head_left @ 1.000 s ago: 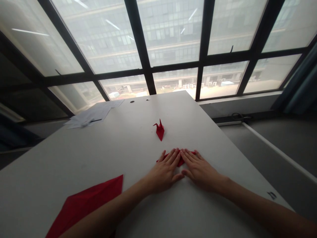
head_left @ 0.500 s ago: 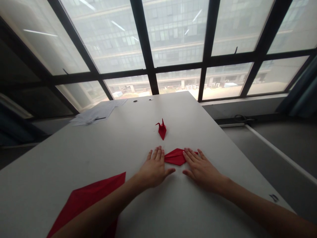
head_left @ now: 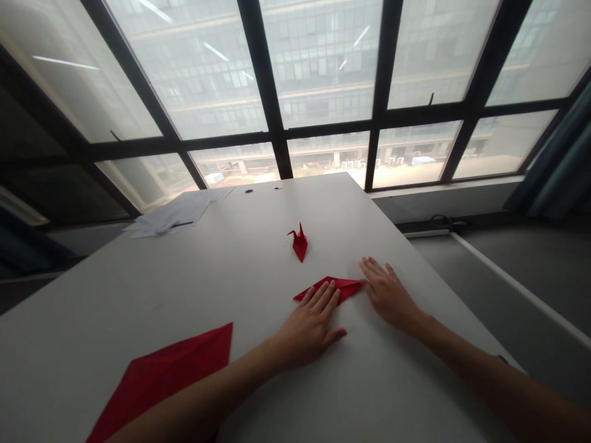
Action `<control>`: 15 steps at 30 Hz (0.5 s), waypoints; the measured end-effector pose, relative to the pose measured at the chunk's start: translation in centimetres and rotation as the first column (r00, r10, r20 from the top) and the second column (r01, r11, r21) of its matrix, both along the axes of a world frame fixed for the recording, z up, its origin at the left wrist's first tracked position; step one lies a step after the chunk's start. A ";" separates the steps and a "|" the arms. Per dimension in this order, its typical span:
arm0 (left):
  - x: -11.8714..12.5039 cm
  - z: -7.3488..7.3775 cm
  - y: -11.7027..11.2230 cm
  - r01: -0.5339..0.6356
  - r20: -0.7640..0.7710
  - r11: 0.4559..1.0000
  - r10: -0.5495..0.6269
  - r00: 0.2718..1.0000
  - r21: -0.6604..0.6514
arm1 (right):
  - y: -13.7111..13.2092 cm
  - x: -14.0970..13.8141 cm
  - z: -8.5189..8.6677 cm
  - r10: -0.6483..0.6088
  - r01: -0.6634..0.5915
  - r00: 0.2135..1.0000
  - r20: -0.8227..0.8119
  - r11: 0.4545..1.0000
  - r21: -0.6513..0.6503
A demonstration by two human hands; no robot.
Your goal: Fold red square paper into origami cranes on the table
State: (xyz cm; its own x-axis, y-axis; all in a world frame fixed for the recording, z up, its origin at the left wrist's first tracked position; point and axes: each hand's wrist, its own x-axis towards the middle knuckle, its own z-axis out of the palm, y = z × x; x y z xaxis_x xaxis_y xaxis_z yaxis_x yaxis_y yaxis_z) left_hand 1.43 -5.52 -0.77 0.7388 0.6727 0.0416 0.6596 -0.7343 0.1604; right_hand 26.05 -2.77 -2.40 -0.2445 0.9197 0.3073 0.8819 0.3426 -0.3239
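My right hand (head_left: 390, 296) has slid off the folded paper (head_left: 349, 287) to just beyond its right tip; my left hand (head_left: 313, 323) has come onto its middle, so that one alone seems to flatten it. Left fingers lie extended, slightly apart; the right's are straight, holding nothing. The paper lies near-right of the crane (head_left: 300, 247).

Left hand (head_left: 311, 326), right hand (head_left: 390, 296) and both forearms (head_left: 231, 384) are bare.

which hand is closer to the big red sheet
Left. The left hand is right of the big red sheet, on the folded red paper; the right hand is farther right.
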 end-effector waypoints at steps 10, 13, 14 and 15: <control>0.0 0.7 0.3 0.114 0.048 0.993 -0.114 0.992 0.001 | -1.4 -2.0 0.8 0.362 -0.362 0.932 -0.007 0.931 -0.046; 0.0 0.6 0.4 0.121 0.075 0.993 -0.122 0.990 0.016 | -2.0 -2.5 0.7 0.380 -0.372 0.923 0.049 0.919 -0.130; 0.0 0.6 0.4 0.121 0.081 0.992 -0.122 0.989 0.021 | -2.1 -2.5 0.7 0.371 -0.360 0.927 0.061 0.922 -0.139; 0.0 0.6 0.4 0.121 0.084 0.992 -0.123 0.989 0.025 | -2.1 -2.4 0.8 0.362 -0.350 0.930 0.070 0.926 -0.142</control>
State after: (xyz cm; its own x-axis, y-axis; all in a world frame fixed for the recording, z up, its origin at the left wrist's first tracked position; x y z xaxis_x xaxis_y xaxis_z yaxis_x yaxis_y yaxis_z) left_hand 1.41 -5.15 -0.22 0.8083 0.5763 0.1207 0.5495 -0.8120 0.1968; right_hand 23.60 -4.83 -1.65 -0.5845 0.7963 0.1556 0.7378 0.6014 -0.3065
